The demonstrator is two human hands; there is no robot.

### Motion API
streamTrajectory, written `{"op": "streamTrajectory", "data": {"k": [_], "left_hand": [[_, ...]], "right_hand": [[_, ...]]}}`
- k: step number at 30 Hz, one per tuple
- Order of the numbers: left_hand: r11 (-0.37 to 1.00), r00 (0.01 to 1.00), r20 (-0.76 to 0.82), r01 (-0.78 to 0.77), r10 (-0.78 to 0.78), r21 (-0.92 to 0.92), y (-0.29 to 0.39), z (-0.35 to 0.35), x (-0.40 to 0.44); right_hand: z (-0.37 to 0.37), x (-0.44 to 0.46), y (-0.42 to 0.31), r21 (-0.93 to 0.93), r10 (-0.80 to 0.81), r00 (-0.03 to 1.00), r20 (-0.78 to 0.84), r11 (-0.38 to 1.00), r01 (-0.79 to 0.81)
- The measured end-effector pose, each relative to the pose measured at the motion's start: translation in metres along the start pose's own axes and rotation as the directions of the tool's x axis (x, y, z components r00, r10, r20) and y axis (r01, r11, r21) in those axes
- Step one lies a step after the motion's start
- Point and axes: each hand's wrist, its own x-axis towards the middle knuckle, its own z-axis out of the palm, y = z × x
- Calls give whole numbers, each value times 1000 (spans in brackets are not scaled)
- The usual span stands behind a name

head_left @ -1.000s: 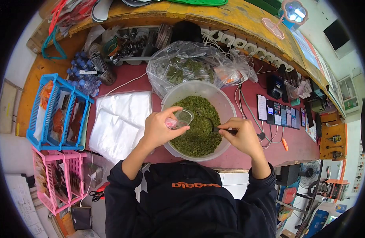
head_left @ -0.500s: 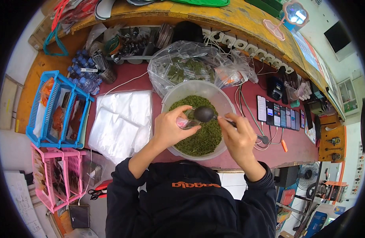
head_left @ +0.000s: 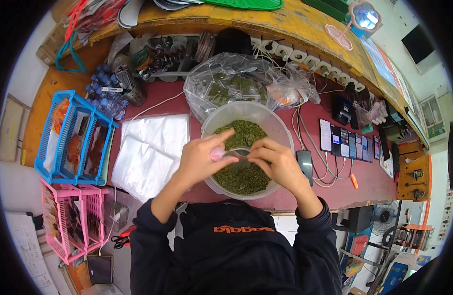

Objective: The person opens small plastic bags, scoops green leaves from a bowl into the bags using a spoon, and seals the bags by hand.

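A translucent bucket (head_left: 281, 129) of chopped dry green leaves (head_left: 243, 179) stands in front of me. Above it, my left hand (head_left: 199, 156) curls around a small clear plastic pouch (head_left: 242, 151) with a pinkish-red print, thumb and index finger spread at its mouth. My right hand (head_left: 278, 162) pinches the pouch's right edge with closed fingertips. The black spoon does not show; my right hand may hide it. A dark phone (head_left: 304, 165) lies just right of that hand.
Flat clear bags (head_left: 150, 152) lie left of the bucket. Behind it sits a large leaf-filled plastic bag (head_left: 226, 86). Blue baskets (head_left: 71, 137) and pink baskets (head_left: 71, 216) stand at far left. Several phones (head_left: 344, 142) with cables line the right side.
The black spoon over the leaves has gone from sight. My right hand has moved left from the spoon's handle to the pouch's edge, uncovering the dark phone.
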Motion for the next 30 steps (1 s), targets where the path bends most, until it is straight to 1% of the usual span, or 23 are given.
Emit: {"op": "streamTrajectory", "data": {"k": [1, 3, 4, 5, 7, 8, 9, 10, 11, 12, 13, 14, 15, 17, 18, 21, 23, 25, 26, 27, 28, 29, 30], "left_hand": [[1000, 1000, 0, -2, 2, -2, -11, 1, 2], [926, 985, 164, 6, 60, -378, -20, 0, 8], [883, 985, 171, 88, -9, -461, -13, 0, 8], [883, 985, 171, 87, -8, -461, -11, 0, 7], [813, 982, 160, 173, -100, -556, -7, 5, 4], [812, 982, 165, 172, -95, -558, -3, 8, 3], [760, 974, 161, 227, -162, -610, 0, 9, 2], [701, 959, 162, 279, -231, -656, 3, 10, 1], [703, 960, 162, 279, -230, -655, 6, 11, -1], [688, 952, 176, 302, -249, -659, 9, 12, -2], [673, 944, 190, 325, -268, -664, 12, 14, -2], [774, 976, 137, 218, -170, -595, 11, 18, -2], [773, 976, 138, 220, -171, -595, 14, 19, -2], [839, 995, 58, 103, -85, -534, 19, 19, -2], [839, 995, 56, 104, -88, -534, 19, 18, -3], [819, 985, 6, 148, -173, -555, 14, 11, -8], [685, 941, 87, 299, -327, -665, 9, 5, -8], [681, 945, 102, 297, -311, -670, 2, 12, -9], [567, 922, 128, 329, -366, -755, -1, 15, -8], [443, 896, 159, 351, -414, -825, -3, 16, -7], [445, 898, 158, 349, -411, -825, -1, 15, -6], [336, 865, 235, 403, -443, -851, 1, 14, -6], [222, 828, 314, 452, -465, -864, 2, 14, -6]], "right_hand": [[-2, 0, -2, -3, 1, 1000, 0, 1000, -1], [-2, -1, -8, 125, 48, 995, -89, 991, -37], [-3, -1, -17, 210, 241, 959, -145, 955, -208], [-1, -4, -13, 210, 241, 960, -146, 956, -208], [5, -13, -2, 537, 489, 872, -1, 736, -412], [8, -17, 0, 609, 488, 873, 8, 690, -391], [8, -18, -1, 609, 488, 873, 4, 691, -389], [8, -18, -4, 643, 456, 889, -44, 694, -324], [9, -18, -6, 672, 424, 901, -93, 694, -258], [9, -17, -6, 671, 424, 901, -94, 695, -257], [10, -16, -7, 572, 410, 906, -104, 770, -283], [12, -16, -9, 464, 395, 912, -111, 832, -304], [16, -14, -11, 465, 396, 912, -109, 831, -305], [23, -12, -16, 383, 283, 928, -243, 907, -176], [23, -11, -18, 348, 239, 932, -272, 927, -136], [20, -21, -20, 437, 327, 898, -293, 882, -178], [15, -30, -16, 510, 353, 897, -267, 841, -179], [12, -36, -13, 596, 455, 839, -298, 775, -208], [7, -37, -6, 465, 390, 766, -511, 875, -136], [3, -33, 2, 305, 284, 662, -694, 948, -87], [-1, -20, 5, 232, 175, 470, -865, 971, 65], [-5, -4, 7, 120, 74, 233, -970, 974, 193], [-7, 6, 14, 119, 72, 230, -970, 974, 195]]}}
